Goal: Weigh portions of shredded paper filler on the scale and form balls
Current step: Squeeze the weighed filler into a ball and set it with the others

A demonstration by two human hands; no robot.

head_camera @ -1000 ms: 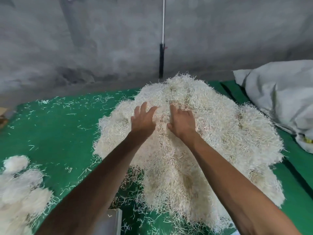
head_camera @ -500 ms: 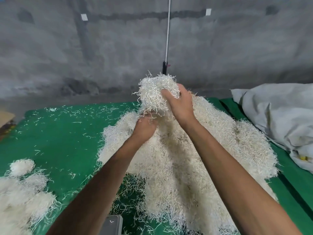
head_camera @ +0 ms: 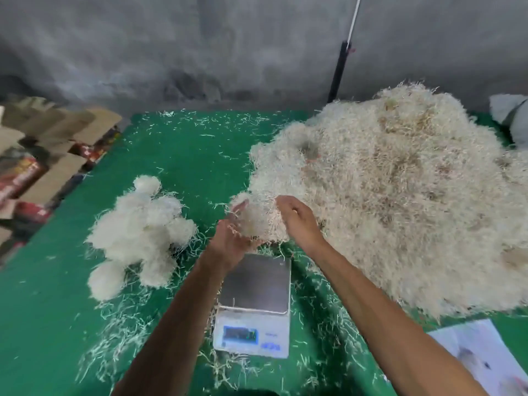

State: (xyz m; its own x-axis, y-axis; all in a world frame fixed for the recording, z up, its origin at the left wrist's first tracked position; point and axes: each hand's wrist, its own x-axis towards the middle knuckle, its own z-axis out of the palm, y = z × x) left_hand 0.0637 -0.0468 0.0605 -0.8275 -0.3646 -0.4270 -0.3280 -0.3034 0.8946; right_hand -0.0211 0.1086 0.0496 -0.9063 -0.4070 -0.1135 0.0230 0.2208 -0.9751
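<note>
A clump of pale shredded paper filler [head_camera: 258, 217] sits between my two hands, just above the far end of the scale. My left hand [head_camera: 233, 238] cups it from below and the left. My right hand [head_camera: 297, 220] curls round its right side. The white digital scale [head_camera: 254, 305] lies on the green table [head_camera: 57, 324] under my wrists, its steel platform bare and its blue display lit. The big heap of filler [head_camera: 400, 201] spreads to the right. Several formed balls [head_camera: 143, 232] lie in a cluster to the left.
Loose shreds litter the green cloth around the scale. Cardboard boxes [head_camera: 43, 155] are stacked at the far left edge. A white sheet of paper [head_camera: 480, 355] lies at the lower right. A black-and-white pole [head_camera: 341, 67] leans on the grey wall behind.
Both hands pulled a clump off the top of the heap and brought it down and toward me, over the scale. The view turned left and down, showing the scale and the balls.
</note>
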